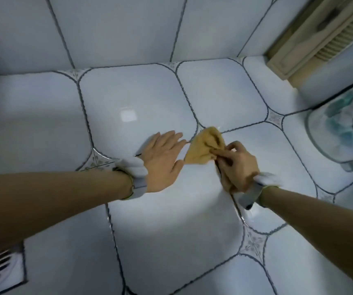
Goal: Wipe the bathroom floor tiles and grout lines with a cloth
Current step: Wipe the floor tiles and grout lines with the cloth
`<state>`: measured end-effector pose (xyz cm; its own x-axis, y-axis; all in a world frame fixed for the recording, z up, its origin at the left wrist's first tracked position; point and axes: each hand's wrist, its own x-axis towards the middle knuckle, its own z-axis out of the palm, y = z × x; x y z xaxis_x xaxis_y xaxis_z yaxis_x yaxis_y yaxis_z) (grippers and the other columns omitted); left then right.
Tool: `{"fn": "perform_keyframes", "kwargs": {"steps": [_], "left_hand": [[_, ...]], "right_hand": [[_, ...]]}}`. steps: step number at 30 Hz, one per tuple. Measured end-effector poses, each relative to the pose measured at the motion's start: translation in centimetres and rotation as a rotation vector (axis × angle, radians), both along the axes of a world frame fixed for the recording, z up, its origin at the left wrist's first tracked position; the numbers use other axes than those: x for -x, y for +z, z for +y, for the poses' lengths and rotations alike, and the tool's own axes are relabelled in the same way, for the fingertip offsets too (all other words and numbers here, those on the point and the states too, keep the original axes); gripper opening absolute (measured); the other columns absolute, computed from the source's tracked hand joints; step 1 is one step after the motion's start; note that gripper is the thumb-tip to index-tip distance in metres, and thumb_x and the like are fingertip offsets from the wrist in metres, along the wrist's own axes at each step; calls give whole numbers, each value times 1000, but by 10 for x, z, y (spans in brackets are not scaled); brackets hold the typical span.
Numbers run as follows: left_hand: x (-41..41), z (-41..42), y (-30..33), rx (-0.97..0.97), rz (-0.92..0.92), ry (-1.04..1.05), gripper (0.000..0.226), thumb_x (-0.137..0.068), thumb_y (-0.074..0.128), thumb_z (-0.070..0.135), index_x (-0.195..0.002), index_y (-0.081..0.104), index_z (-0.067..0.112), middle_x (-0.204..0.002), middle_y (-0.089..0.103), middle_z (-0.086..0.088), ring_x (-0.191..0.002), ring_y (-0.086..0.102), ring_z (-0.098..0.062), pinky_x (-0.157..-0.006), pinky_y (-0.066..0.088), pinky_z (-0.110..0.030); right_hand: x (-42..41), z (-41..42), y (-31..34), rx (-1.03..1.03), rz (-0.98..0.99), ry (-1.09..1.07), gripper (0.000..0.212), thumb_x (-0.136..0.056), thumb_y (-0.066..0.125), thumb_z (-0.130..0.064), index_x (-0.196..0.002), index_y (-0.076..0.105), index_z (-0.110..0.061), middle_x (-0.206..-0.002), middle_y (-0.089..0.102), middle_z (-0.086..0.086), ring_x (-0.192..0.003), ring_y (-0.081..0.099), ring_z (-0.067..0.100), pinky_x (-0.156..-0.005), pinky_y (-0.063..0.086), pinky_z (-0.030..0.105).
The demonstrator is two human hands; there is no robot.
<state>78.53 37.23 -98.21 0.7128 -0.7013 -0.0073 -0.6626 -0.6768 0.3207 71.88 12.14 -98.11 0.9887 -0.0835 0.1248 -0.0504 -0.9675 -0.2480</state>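
Two hands | right hand fingers pinch cloth, tip toward wall | left hand fingers spread flat

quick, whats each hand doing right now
Left hand: open, fingers spread flat on the floor tile, holding nothing.
Right hand: closed, pinching the yellow cloth.

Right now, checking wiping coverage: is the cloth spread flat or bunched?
Bunched: the yellow cloth is crumpled, pinched by the right hand.

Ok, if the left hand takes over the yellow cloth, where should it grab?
Probably the free lower-left corner of the yellow cloth, coming from the left: that part lies clear, while the right hand pinches its right edge. The left hand is flat beside it.
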Motion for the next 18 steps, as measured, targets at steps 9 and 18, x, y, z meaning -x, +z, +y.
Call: {"fn": "perform_keyframes", "kwargs": {"steps": [9, 18], "left_hand": [[19, 59, 13, -197, 46, 141, 56, -92, 37, 33, -144, 32, 11, -154, 28, -7, -142, 23, -24, -117, 19, -40], [122, 144, 41, -389, 147, 445, 61, -96, 43, 32, -150, 22, 12, -159, 17, -4, -145, 18, -20, -119, 16, -35]], "right_hand": [[82, 84, -5, -97, 37, 445, 15, -91, 55, -32, -103, 61, -37, -100, 49, 0, -74, 58, 26, -65, 47, 42], [2, 129, -14, -98, -14, 682, 23, -94, 59, -29, -113, 71, -30, -108, 53, 6, -88, 58, 29, -71, 35, 27]]}}
